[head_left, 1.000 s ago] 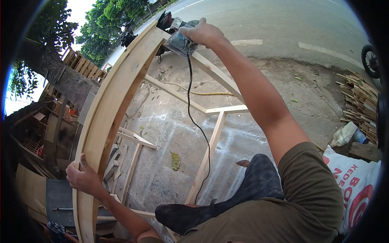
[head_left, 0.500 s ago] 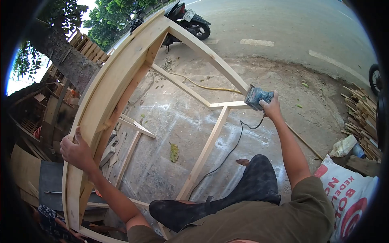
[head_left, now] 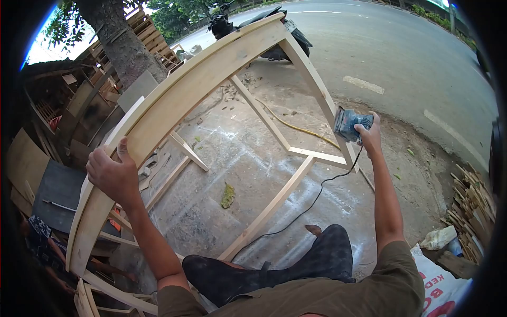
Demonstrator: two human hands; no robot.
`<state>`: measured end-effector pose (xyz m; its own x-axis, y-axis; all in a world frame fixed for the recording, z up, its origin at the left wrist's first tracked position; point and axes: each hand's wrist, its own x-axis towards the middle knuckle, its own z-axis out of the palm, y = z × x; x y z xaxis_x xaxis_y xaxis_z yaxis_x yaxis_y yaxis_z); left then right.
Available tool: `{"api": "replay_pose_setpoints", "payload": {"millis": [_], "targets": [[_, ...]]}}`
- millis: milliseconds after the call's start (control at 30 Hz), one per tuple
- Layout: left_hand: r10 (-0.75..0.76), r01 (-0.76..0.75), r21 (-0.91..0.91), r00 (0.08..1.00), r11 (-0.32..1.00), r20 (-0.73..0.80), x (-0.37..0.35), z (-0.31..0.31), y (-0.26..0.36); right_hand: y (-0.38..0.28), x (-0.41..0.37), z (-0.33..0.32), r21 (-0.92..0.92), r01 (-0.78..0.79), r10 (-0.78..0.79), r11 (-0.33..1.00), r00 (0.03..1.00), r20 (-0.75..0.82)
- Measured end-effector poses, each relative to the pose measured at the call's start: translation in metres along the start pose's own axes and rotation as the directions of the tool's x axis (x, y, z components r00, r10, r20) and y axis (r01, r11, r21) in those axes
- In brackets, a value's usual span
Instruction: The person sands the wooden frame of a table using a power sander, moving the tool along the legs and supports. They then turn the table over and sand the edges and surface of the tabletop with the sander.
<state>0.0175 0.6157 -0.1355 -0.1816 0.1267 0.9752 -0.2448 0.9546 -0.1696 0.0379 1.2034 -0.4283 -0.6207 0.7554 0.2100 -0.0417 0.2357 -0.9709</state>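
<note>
My left hand (head_left: 115,171) grips the outer edge of a pale wooden frame (head_left: 211,66), fingers over the edge and thumb on the face of its wide curved board. My right hand (head_left: 371,136) is wrapped round a blue electric sander (head_left: 350,123), whose flat pad sits against the frame's curved leg (head_left: 312,79). From the sander a black cord (head_left: 322,191) runs down past my knee. Thinner crossbars (head_left: 269,127) join the leg lower down.
A parked motorcycle (head_left: 296,37) stands at the roadside behind the frame. A yellow hose (head_left: 296,127) crosses the dusty concrete. Wood scraps (head_left: 470,211) and a printed white sack (head_left: 441,285) lie at right. Another person's arm (head_left: 113,270) shows at lower left, near more wooden framing (head_left: 105,306).
The view has shifted and the frame appears at a different tilt. The sander has moved up the leg, away from the crossbar joint. My left hand still holds the board's edge.
</note>
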Motion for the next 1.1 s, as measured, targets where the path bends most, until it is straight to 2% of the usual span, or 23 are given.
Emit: {"api": "replay_pose_setpoints", "payload": {"millis": [33, 100, 167, 233, 333, 400, 600, 767, 833, 867, 900, 967, 1000, 1100], "targets": [[-0.002, 0.002, -0.001, 1.000, 1.000, 0.003, -0.001, -0.006, 0.002, -0.027, 0.018, 0.010, -0.038, 0.123, -0.123, 0.992, 0.992, -0.012], [0.001, -0.001, -0.004, 1.000, 1.000, 0.008, -0.004, -0.016, 0.005, -0.102, 0.040, 0.023, 0.026, 0.181, -0.182, 0.983, 0.982, 0.050], [0.012, -0.012, -0.011, 1.000, 1.000, -0.001, -0.007, -0.021, 0.004, -0.137, 0.087, 0.040, -0.095, 0.328, -0.326, 0.940, 0.945, 0.038], [0.006, -0.006, 0.001, 0.999, 1.000, 0.041, -0.007, -0.027, 0.005, -0.178, 0.111, 0.057, -0.161, 0.477, -0.476, 0.864, 0.878, 0.045], [0.045, -0.044, -0.041, 0.999, 0.998, 0.013, -0.007, -0.029, 0.002, -0.228, 0.106, 0.078, -0.258, 0.696, -0.711, 0.670, 0.702, 0.048], [0.047, -0.046, -0.050, 0.999, 0.998, 0.013, -0.006, -0.030, 0.002, -0.248, 0.087, 0.085, -0.241, 0.754, -0.760, 0.611, 0.644, 0.088], [-0.014, 0.017, -0.035, 0.996, 0.999, 0.084, -0.005, -0.028, 0.002, -0.286, -0.024, 0.108, -0.197, 0.848, -0.838, 0.492, 0.522, 0.157], [0.004, 0.001, -0.058, 0.996, 0.998, 0.089, -0.001, -0.021, -0.004, -0.329, -0.135, 0.136, -0.158, 0.853, -0.818, 0.498, 0.522, 0.243], [0.020, -0.005, -0.172, 0.996, 0.985, 0.088, 0.000, -0.015, -0.013, -0.349, -0.175, 0.147, -0.074, 0.876, -0.842, 0.477, 0.479, 0.249], [0.030, -0.010, -0.230, 0.996, 0.973, 0.082, 0.002, -0.013, -0.019, -0.357, -0.197, 0.154, -0.045, 0.865, -0.828, 0.499, 0.492, 0.268], [0.030, -0.007, -0.245, 0.995, 0.969, 0.091, 0.003, -0.010, -0.023, -0.364, -0.215, 0.159, -0.018, 0.854, -0.816, 0.520, 0.503, 0.285], [0.033, -0.001, -0.273, 0.993, 0.962, 0.114, 0.004, -0.006, -0.031, -0.369, -0.239, 0.166, 0.030, 0.873, -0.840, 0.487, 0.459, 0.290], [0.034, 0.003, -0.279, 0.991, 0.960, 0.130, 0.007, -0.007, -0.031, -0.370, -0.242, 0.165, 0.045, 0.866, -0.827, 0.499, 0.460, 0.323], [0.030, 0.010, -0.253, 0.988, 0.967, 0.154, 0.008, -0.011, -0.029, -0.370, -0.218, 0.160, -0.079, 0.815, -0.761, 0.573, 0.566, 0.316]]}}
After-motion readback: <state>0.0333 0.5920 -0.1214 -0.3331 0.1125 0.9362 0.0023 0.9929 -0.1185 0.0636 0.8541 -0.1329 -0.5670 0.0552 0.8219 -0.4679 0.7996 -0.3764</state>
